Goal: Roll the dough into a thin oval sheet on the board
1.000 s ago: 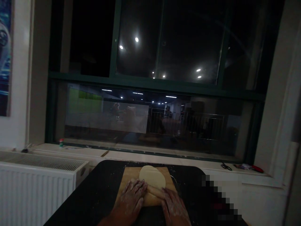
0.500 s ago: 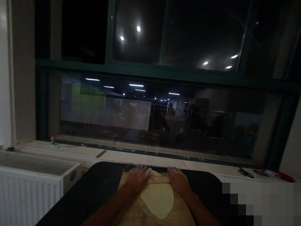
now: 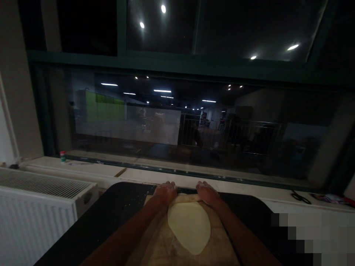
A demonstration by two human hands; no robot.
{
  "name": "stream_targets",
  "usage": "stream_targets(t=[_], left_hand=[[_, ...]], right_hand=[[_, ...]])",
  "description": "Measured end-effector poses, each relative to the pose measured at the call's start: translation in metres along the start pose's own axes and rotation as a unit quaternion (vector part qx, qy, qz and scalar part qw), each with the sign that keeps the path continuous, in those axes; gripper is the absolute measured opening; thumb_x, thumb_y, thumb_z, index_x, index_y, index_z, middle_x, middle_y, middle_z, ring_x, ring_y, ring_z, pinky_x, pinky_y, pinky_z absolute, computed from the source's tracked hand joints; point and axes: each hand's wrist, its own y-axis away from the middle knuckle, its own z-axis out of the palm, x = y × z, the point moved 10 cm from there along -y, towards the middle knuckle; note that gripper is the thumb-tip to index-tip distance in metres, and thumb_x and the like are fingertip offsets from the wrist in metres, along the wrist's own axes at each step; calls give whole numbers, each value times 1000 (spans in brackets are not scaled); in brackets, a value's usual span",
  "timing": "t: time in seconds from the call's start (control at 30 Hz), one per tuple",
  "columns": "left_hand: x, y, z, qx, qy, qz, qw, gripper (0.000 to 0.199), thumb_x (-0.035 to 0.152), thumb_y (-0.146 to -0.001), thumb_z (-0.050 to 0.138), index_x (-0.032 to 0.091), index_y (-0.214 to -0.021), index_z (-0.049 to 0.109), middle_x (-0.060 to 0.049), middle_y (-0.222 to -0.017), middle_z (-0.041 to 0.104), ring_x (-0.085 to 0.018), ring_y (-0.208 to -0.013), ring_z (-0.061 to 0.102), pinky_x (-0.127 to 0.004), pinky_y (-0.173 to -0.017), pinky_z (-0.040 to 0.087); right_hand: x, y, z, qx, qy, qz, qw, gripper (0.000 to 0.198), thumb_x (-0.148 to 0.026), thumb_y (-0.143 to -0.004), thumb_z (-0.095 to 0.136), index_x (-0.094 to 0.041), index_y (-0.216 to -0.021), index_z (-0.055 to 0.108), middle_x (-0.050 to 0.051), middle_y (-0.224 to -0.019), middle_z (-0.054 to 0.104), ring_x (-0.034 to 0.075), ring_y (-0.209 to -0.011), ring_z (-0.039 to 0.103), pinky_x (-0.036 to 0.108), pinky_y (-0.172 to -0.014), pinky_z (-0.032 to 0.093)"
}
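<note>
A rolling pin (image 3: 186,198) lies crosswise near the far end of a wooden board (image 3: 155,240). My left hand (image 3: 165,193) is closed over its left end and my right hand (image 3: 207,193) over its right end. Both hands have flour on the fingers. A flat, rounded sheet of dough (image 3: 190,227) is spread on the board on the near side of the pin, between my forearms. The pin covers the dough's far edge.
The board rests on a black table (image 3: 116,207) with white crumbs on it. Behind is a window sill (image 3: 155,178) with a red-capped bottle (image 3: 63,156) and scissors (image 3: 301,197). A white radiator (image 3: 41,210) stands at the left. The window (image 3: 188,122) reflects a lit room.
My hands and the rolling pin have moved away from me to the board's far end. More of the dough now shows on the near side. The camera view has tilted down slightly.
</note>
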Motion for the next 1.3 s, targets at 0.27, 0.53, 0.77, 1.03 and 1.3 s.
stream_targets(t=[0.27, 0.53, 0.77, 1.03, 1.3], left_hand=[[28, 45, -22, 81, -2, -5, 997, 46, 26, -104, 40, 15, -143, 62, -19, -142, 69, -34, -132, 64, -55, -110, 52], [61, 133, -35, 144, -12, 133, 981, 48, 30, -108, 39, 20, -151, 57, -11, -155, 59, -32, -143, 56, -56, -119, 47], [65, 180, -42, 206, -18, 228, 951, 56, 34, -106, 49, 23, -161, 43, -6, -157, 57, -27, -139, 60, -42, -116, 53], [48, 92, -35, 96, 31, 95, 990, 45, 35, -108, 39, 23, -144, 63, -13, -150, 64, -34, -139, 60, -58, -119, 46], [5, -3, -19, 36, 63, 32, 997, 33, 39, -107, 49, 21, -120, 73, -12, -103, 78, -30, -99, 75, -47, -87, 60]], right_hand=[[-16, 69, -27, 48, 12, 20, 999, 42, -10, -101, 40, -14, -129, 72, 16, -133, 74, 26, -127, 66, 38, -110, 50], [-21, 164, -31, 160, -40, 29, 986, 50, -39, -109, 41, -18, -152, 56, 6, -155, 57, 29, -146, 52, 42, -117, 52], [-20, 220, -26, 252, -70, -135, 956, 47, -43, -103, 60, -29, -148, 61, 1, -150, 61, 29, -138, 59, 37, -112, 56], [-7, 117, -24, 102, -146, 27, 984, 50, -45, -108, 42, -20, -147, 62, 9, -153, 62, 26, -144, 55, 42, -121, 47], [14, 26, -22, 48, -77, 105, 990, 57, -38, -111, 25, -19, -110, 79, 13, -113, 80, 24, -110, 74, 35, -99, 53]])
